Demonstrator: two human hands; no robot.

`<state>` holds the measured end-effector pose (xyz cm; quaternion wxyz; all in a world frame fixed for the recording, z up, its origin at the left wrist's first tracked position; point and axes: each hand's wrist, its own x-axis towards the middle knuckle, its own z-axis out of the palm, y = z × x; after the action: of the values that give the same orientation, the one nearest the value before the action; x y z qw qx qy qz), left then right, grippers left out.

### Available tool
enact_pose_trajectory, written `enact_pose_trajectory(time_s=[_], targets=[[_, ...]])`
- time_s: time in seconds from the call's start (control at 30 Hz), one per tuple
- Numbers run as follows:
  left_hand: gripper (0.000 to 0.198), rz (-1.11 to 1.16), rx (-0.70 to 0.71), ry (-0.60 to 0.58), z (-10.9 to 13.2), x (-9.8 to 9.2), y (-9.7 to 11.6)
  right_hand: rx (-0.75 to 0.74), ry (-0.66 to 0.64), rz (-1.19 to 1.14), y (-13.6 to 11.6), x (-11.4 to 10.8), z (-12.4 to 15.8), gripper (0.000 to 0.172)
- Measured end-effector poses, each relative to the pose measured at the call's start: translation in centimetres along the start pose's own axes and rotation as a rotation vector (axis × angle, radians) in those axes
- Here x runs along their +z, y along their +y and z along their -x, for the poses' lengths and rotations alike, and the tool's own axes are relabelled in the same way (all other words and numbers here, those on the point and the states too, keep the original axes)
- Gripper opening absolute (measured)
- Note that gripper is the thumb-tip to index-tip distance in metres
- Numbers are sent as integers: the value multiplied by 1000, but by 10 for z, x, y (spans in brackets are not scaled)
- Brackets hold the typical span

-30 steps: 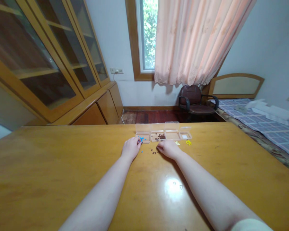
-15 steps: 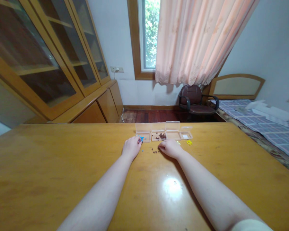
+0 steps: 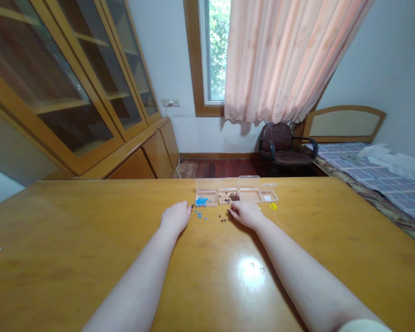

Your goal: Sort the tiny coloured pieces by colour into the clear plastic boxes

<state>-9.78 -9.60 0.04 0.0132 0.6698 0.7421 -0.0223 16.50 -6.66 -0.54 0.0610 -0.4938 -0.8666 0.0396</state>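
My left hand [image 3: 177, 216] rests on the table just left of a clear plastic box [image 3: 212, 198]; its fingers are pinched together, with a small dark spot at the tips that I cannot make out. Inside that box lie several small blue pieces [image 3: 201, 201], and a few loose blue pieces [image 3: 199, 215] are on the table before it. My right hand [image 3: 246, 215], fingers closed, is in front of a second clear box [image 3: 222, 197] holding small brown pieces [image 3: 234, 197]. Loose brown pieces [image 3: 224, 220] lie beside its fingertips. What it grips is hidden.
A third clear box [image 3: 249, 195] and a smaller one [image 3: 275, 197] continue the row, lids raised. Yellow pieces [image 3: 273, 206] and pale pieces [image 3: 258, 207] lie in front. Beyond the wooden table [image 3: 90, 230] stand a chair [image 3: 280, 143], a bed [image 3: 359, 161] and a cabinet [image 3: 131, 133].
My left hand has drawn back to the left from the blue pieces' box, uncovering the blue pieces in it and on the table. My right hand has barely moved.
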Motion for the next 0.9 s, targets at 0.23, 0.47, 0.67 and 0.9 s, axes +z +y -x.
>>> enact_pose_trajectory(time_s=[0.23,0.47,0.67,0.9], targets=[[40,-2,28,-22,1,10,28,37,-2,20,1,-2,1,34],[34,1,40,-17,0,16,33,86,11,29,5,0,0,38],[33,8,38,-35,-2,19,31,67,-91,62,0,-1,0,39],[32,4,73,-45,-5,20,29,42,-125,82,-7,4,0,38]])
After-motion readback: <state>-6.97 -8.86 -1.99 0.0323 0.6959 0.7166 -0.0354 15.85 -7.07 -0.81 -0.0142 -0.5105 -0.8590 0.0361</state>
